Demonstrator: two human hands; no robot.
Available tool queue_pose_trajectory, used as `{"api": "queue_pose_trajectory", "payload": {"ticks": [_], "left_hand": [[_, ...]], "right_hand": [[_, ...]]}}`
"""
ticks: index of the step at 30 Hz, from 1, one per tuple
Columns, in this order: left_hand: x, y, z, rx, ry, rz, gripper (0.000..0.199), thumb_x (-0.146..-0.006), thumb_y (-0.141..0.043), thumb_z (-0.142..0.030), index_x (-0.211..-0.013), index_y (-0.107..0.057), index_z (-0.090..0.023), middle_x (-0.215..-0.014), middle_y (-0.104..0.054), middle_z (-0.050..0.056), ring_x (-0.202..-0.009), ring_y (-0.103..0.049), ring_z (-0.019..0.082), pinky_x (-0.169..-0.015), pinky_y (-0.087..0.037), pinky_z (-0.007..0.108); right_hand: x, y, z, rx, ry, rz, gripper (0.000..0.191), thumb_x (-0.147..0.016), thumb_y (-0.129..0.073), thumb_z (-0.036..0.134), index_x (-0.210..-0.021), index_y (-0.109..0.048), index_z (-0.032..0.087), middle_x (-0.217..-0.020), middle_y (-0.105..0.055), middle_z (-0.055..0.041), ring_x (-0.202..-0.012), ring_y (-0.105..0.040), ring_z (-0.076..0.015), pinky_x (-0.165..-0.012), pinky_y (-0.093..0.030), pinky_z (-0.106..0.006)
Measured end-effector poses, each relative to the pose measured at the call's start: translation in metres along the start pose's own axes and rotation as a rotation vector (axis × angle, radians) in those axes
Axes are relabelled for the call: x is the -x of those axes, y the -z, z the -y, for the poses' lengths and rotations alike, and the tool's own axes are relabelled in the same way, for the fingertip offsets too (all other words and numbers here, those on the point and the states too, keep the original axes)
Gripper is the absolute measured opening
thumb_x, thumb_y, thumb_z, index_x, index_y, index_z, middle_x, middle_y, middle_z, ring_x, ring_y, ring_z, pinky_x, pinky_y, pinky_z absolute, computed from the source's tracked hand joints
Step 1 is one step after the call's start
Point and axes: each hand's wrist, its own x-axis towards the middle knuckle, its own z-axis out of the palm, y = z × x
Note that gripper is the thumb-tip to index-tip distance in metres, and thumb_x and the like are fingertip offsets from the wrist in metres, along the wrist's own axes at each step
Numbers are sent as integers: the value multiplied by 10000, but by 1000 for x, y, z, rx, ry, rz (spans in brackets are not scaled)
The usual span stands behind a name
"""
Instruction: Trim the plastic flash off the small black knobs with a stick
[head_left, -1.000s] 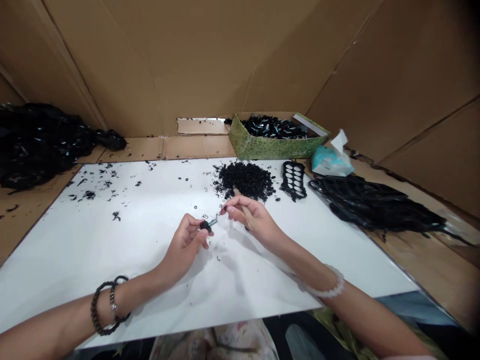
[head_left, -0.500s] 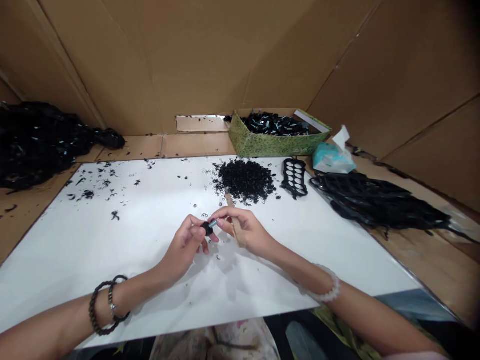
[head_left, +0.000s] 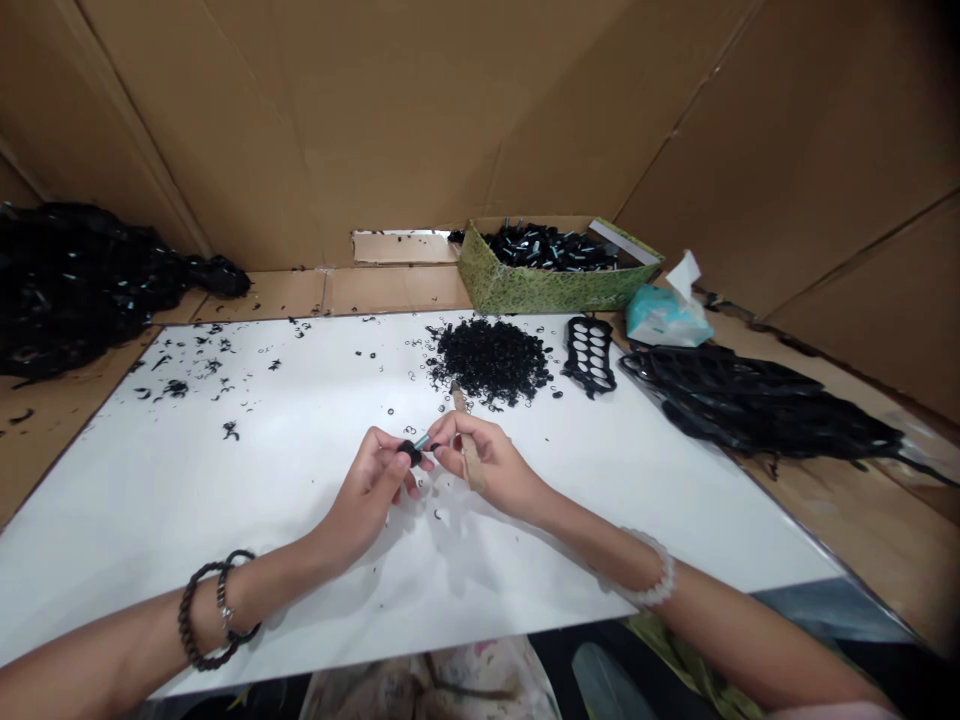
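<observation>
Between the thumb and fingers of my left hand (head_left: 369, 485) is a black knob with a metal threaded stud (head_left: 409, 453), its shiny stud pointing up to the right. My right hand (head_left: 501, 468) is closed around a slim tan-wrapped tool (head_left: 472, 458), which crosses the palm and sticks out past the fingers. Its fingertips meet close beside the stud, and a small dark bit shows at them; I cannot tell what it is. Just beyond the hands lies a heap of small black rings (head_left: 491, 360) on the white board (head_left: 300, 430).
Behind the heap stands a green patterned box (head_left: 555, 292) filled with black studded pieces. A black perforated sheet (head_left: 589, 356), a tissue pack (head_left: 667, 315) and stacked black sheets (head_left: 757, 405) lie to the right. At far left is a black bag (head_left: 75, 285); black scraps (head_left: 176, 388) dot the board.
The knob has turned and shifted slightly left in my left hand. My right fingertips have moved a little along with it, and a dark bit now shows by them.
</observation>
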Motion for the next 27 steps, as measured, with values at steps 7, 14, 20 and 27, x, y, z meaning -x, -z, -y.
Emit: {"api": "queue_pose_trajectory", "payload": {"ticks": [7, 14, 20, 27], "left_hand": [[-1, 0, 8, -10, -38, -30, 233, -868, -432, -445, -871, -367, -221, -803, -526, -18, -604, -448, 90, -570, -364, 228], [2, 0, 4, -16, -66, 27, 235, -859, -459, -432, -893, -387, -212, -839, -551, 17, -649, -443, 111, -598, -349, 250], [1, 1, 5, -55, -68, -21, 228, -873, -424, -433, -929, -376, -218, -881, -550, 24, -641, -430, 112, -592, -345, 255], [-1, 2, 9, -49, -51, -52, 218, -879, -411, -427, -935, -369, -221, -884, -539, 15, -613, -415, 102, -584, -356, 250]], "right_hand": [[6, 0, 2, 74, 139, -65, 146, -806, -566, 312, -742, -510, 193, -845, -554, -36, -783, -536, -155, -730, -414, -310], [4, 8, 13, 144, 276, -248, 142, -818, -549, 322, -745, -500, 211, -835, -571, -37, -793, -539, -160, -725, -423, -322], [-3, 20, 15, 182, 214, -396, 152, -781, -565, 302, -698, -474, 212, -826, -587, -29, -781, -529, -156, -680, -414, -300], [-7, 34, 19, 111, 238, -566, 120, -787, -533, 250, -689, -477, 210, -856, -575, -19, -628, -458, -108, -631, -386, -279]]}}
